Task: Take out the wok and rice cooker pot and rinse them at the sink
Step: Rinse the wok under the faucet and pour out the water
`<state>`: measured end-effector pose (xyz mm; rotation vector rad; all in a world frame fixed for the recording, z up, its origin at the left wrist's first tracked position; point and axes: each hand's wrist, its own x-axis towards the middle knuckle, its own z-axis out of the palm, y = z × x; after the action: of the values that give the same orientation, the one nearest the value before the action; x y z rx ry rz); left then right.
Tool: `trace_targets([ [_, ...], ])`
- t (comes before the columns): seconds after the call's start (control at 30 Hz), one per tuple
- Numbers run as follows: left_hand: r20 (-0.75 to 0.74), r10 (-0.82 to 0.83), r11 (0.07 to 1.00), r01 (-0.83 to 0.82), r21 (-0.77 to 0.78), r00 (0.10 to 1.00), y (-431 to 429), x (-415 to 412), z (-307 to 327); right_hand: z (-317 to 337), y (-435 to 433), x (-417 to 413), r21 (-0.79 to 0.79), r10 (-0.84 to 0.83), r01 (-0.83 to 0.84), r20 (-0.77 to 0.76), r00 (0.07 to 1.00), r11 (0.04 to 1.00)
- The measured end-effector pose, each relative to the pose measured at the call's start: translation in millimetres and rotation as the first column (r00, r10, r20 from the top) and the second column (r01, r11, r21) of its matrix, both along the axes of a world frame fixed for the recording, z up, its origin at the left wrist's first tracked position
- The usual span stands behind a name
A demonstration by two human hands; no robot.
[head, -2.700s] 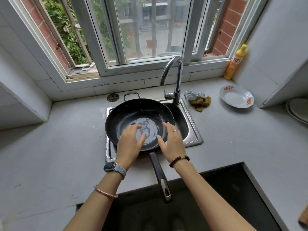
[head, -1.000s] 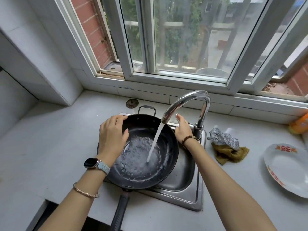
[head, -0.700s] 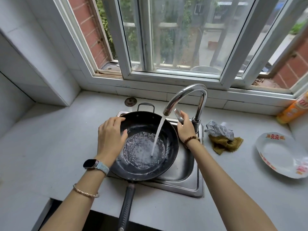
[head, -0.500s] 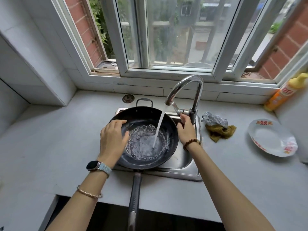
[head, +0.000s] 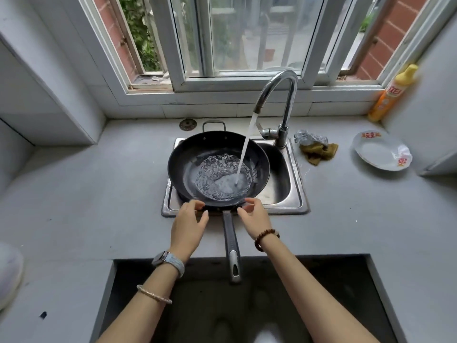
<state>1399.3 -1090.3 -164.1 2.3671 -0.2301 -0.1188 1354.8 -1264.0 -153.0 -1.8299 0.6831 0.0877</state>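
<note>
Blur smears the fingertips [head: 196, 203] where they meet the near rim of the wok [head: 188, 164], so it cannot be told whether they touch the metal or stop just short of it. The sink [head: 284, 179] is largely covered by the wok, and the lower edge of the view cuts off both forearms.

The left hand [head: 188, 224] and the right hand [head: 254, 219] reach forward side by side, backs up, wrists level. Each is loosely curled, thumb apart from the fingers with a clear gap, and neither closes on anything. A watch [head: 168, 259] and a thin bangle [head: 154, 294] sit on the left forearm, a bead bracelet [head: 265, 237] on the right wrist.

Between the two hands the wok's long handle [head: 231, 238] runs back toward the person, ungripped. Just beyond the fingertips the black wok rests across the sink's left part, with rippling water pooled in its bottom. A water stream [head: 244, 149] falls into it from the tap [head: 277, 90], which rises beyond the right hand. At the wok's far edge is a small loop handle [head: 214, 123].

Farther right of the right hand, on the grey countertop [head: 86, 194], lie crumpled cloths [head: 317, 151], then a white plate [head: 378, 152], with an orange bottle [head: 393, 92] standing in the corner by the window.
</note>
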Motion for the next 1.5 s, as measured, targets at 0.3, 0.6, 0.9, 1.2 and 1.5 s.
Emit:
trace_targets([
  [0.3, -0.657, -0.043, 0.922, -0.223, -0.316, 0.752, -25.3, -10.5, -19.7, -23.1, 46.2, -28.7, 0.095, 0.081, -0.059, -0.250, 0.965, 0.994],
  [0.6, -0.837, -0.168, 0.810, -0.411, -0.419, 0.521, -58.5, -10.1, -26.8, -29.0, 61.1, -29.8, 0.315, -0.031, 0.126, -0.291, 0.956, 0.941],
  [0.9, -0.767, -0.125, 0.878, -0.290, -0.381, 0.629, -65.3, -16.3, -36.1, -48.3, 66.5, -38.0, 0.294, -0.169, 0.239, -0.245, 0.955, 0.925],
  [1.2, -0.643, -0.021, 0.912, -0.248, -0.326, 0.766, -63.3, -40.3, -50.2, -58.1, 69.0, -59.0, 0.351, -0.188, 0.255, -0.213, 0.959, 0.901],
  [1.5, -0.533, 0.002, 0.973, -0.124, -0.193, 0.846, -72.0, -46.2, -38.1, -50.8, 59.9, -66.9, 0.444, -0.170, 0.236, -0.184, 0.968, 0.865],
])
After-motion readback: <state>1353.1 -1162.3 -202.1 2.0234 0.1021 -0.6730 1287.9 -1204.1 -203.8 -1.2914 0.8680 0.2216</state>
